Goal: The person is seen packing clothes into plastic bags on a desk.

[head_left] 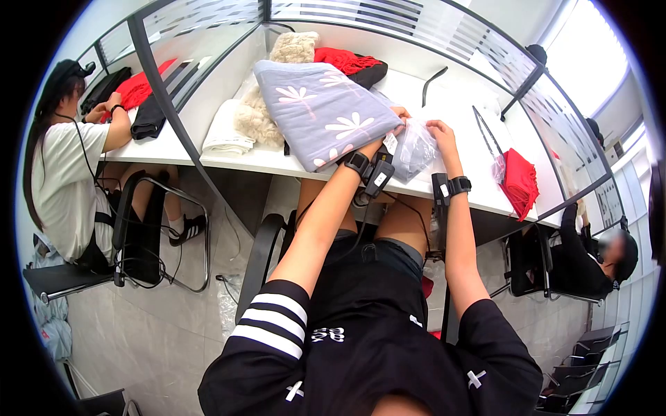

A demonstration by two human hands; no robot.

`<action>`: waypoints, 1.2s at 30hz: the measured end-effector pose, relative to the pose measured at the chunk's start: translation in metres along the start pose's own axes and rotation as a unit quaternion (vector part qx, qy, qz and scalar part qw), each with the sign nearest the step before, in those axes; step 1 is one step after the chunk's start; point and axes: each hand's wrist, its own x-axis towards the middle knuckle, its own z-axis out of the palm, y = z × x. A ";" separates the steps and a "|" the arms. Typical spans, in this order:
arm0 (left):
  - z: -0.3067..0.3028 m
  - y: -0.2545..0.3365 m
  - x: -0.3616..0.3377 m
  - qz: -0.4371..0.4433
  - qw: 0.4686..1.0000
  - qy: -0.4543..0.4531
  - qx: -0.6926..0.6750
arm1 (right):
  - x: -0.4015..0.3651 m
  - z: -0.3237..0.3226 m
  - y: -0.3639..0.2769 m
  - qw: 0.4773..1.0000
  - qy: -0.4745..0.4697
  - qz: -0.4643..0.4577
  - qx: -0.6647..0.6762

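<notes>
A folded lavender quilted fabric with white flower prints [326, 111] lies tilted in front of me, reaching the desk's front edge. My left hand [392, 128] is closed at its right corner, beside the mouth of a clear plastic bag [416, 149]; the fabric hides part of the fingers. My right hand [444, 135] pinches the upper right edge of that bag, which hangs crumpled between both hands. A small white label [390, 143] shows near my left hand. Both wrists carry black straps with devices.
Beige fluffy fabric [258, 121], folded white cloth [229, 132] and red fringed fabric [347, 61] sit left and behind. A red bag-like item [519, 182] rests at the desk's right. Partitions [156, 76] flank the desk [270, 163]. People sit on both sides.
</notes>
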 end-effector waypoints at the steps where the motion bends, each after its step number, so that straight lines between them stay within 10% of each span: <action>1: 0.001 -0.002 0.000 0.001 1.000 -0.001 -0.011 | 0.000 0.000 0.000 1.000 0.001 0.001 0.002; 36: 0.006 -0.013 0.003 0.026 0.999 0.026 0.002 | -0.002 0.001 -0.003 1.000 -0.007 0.005 0.017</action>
